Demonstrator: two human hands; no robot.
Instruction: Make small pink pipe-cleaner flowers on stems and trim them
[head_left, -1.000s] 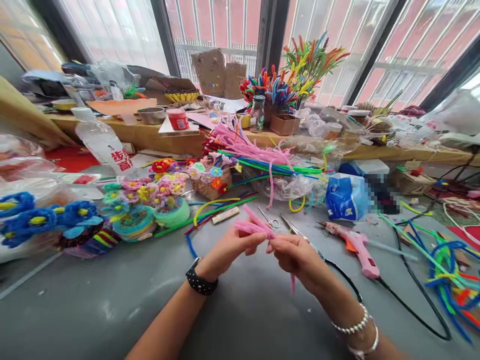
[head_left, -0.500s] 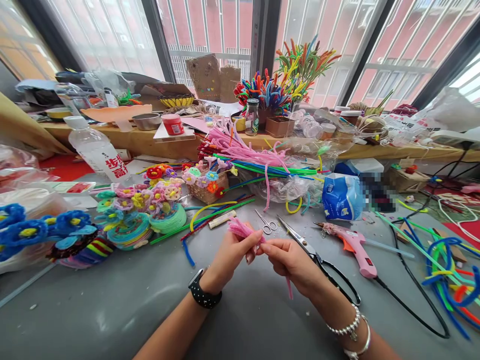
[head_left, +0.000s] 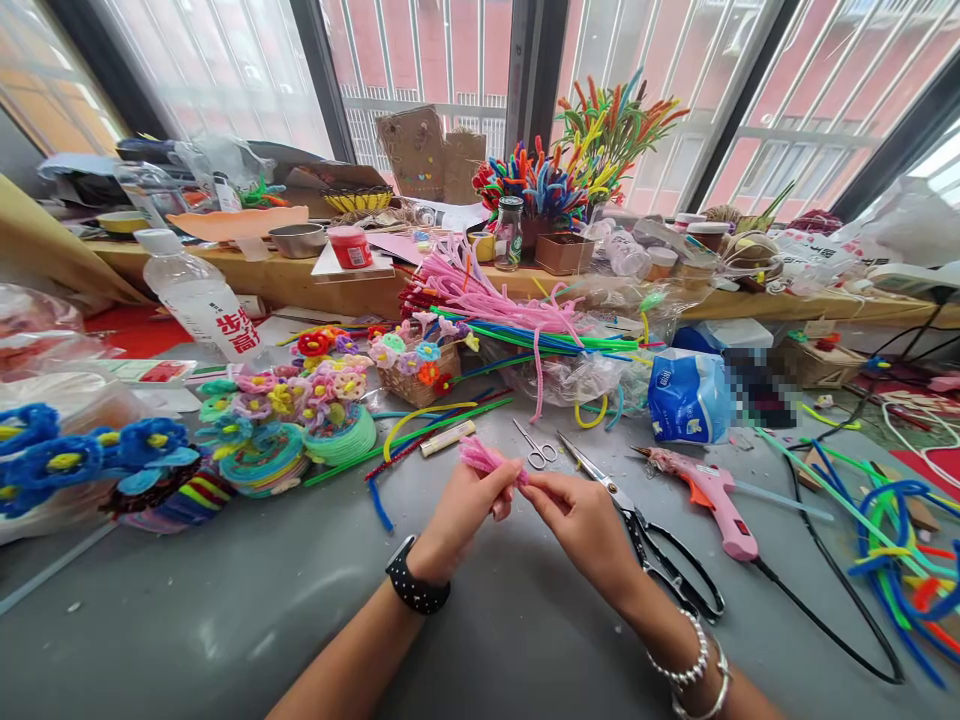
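Observation:
Over the grey table, my left hand (head_left: 474, 500) is closed around a small bunch of pink pipe cleaners (head_left: 480, 455), whose ends stick out to the upper left. My right hand (head_left: 576, 512) pinches at the other end of the bunch, its fingertips meeting the left ones. What exactly lies between the right fingers is mostly covered. Just beyond the hands lie small scissors (head_left: 537, 446). Large black-handled shears (head_left: 634, 510) rest right behind my right hand, and a pink glue gun (head_left: 712, 490) lies farther right.
Pipe-cleaner flowers in pots (head_left: 262, 440) line the left side, near a plastic bottle (head_left: 196, 295). A pile of pink pipe cleaners (head_left: 495, 290) lies at the back. A blue tissue pack (head_left: 686, 398) stands right of it. Loose coloured pipe cleaners (head_left: 900, 540) and a black cord (head_left: 832, 620) spread at right.
The pink strand that hung below my right hand no longer shows. My right hand has tilted slightly, its fingertips still at the bunch. The whole view has shifted a little.

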